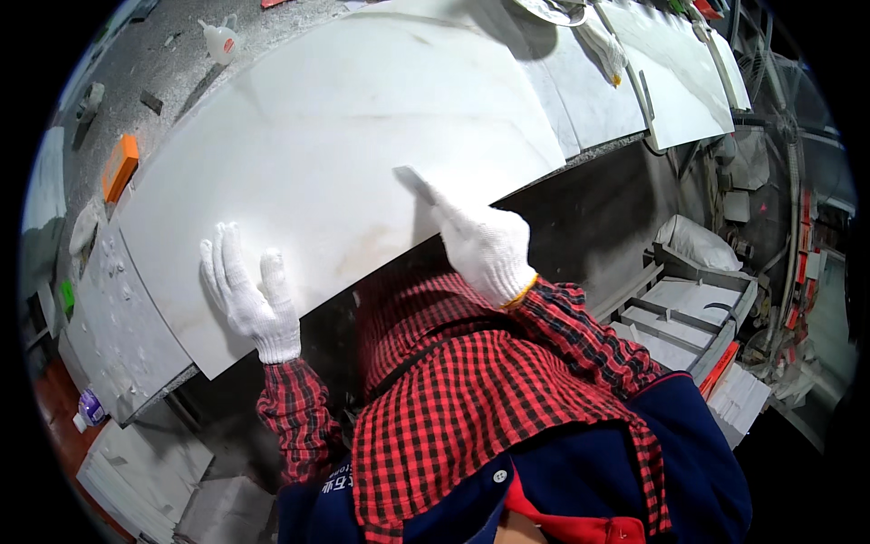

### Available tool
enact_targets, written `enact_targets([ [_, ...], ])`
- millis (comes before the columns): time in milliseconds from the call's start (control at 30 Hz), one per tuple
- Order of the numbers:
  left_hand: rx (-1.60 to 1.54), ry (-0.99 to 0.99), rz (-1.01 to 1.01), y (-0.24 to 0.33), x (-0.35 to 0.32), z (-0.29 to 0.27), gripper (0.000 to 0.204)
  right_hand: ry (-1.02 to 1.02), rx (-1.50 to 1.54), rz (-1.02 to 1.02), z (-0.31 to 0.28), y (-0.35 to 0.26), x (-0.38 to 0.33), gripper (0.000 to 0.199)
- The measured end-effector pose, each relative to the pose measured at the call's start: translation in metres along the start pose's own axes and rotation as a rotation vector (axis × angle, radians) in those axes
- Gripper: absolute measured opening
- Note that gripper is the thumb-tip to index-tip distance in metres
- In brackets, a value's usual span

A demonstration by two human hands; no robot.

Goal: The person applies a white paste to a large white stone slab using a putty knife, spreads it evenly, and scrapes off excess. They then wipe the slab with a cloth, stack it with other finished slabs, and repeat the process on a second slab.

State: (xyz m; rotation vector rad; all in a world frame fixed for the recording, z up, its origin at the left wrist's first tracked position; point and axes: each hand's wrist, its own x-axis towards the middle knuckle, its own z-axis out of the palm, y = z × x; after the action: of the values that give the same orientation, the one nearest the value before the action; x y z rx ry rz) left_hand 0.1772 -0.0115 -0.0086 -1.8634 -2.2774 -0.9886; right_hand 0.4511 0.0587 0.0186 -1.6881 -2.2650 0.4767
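Far to the left I see one small green thing (68, 297) and one purple and clear bottle (89, 408). Next comes one orange box (120, 169), lying near one pale sheet (136, 317) with little bumps on it. Farther up, one white bottle (220, 42) with a thin spout is on the dusty grey table (168, 68).

Then there are the person's two hands, both in white gloves. The left hand (254, 299) is open, fingers apart, over the near edge of one big white slab (353, 136) — it holds nothing. The slab lies flat across the table, right in front of the person. One thin grey tool (415, 184) sticks out of the right hand (488, 249), which is closed around it — I can't tell if the tip touches the slab.

Off to the right, one white glove (603, 53) lies on more pale slabs (675, 91). Lower down is one grey frame (739, 304) with bars.
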Motion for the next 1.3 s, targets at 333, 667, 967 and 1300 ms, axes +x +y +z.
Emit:
enact_targets([
  [333, 0.004, 0.009, -0.002, 0.002, 0.0, 0.0, 0.05, 0.025, 0.078, -0.066, -0.011, -0.008, 0.003, 0.045],
  [667, 0.007, 0.056, -0.029, 0.004, -0.001, 0.001, 0.051, -0.418, -0.114, -0.089, -0.027, -0.012, 0.008, 0.051],
  [967, -0.206, 0.128, -0.154, 0.053, -0.02, -0.013, 0.055, -0.496, 0.617, -0.166, -0.019, 0.009, -0.018, 0.038],
  [1300, 0.061, 0.023, -0.107, 0.11, -0.067, -0.002, 0.084, -0.467, 0.698, 0.078, -0.046, 0.04, 0.007, 0.046],
])
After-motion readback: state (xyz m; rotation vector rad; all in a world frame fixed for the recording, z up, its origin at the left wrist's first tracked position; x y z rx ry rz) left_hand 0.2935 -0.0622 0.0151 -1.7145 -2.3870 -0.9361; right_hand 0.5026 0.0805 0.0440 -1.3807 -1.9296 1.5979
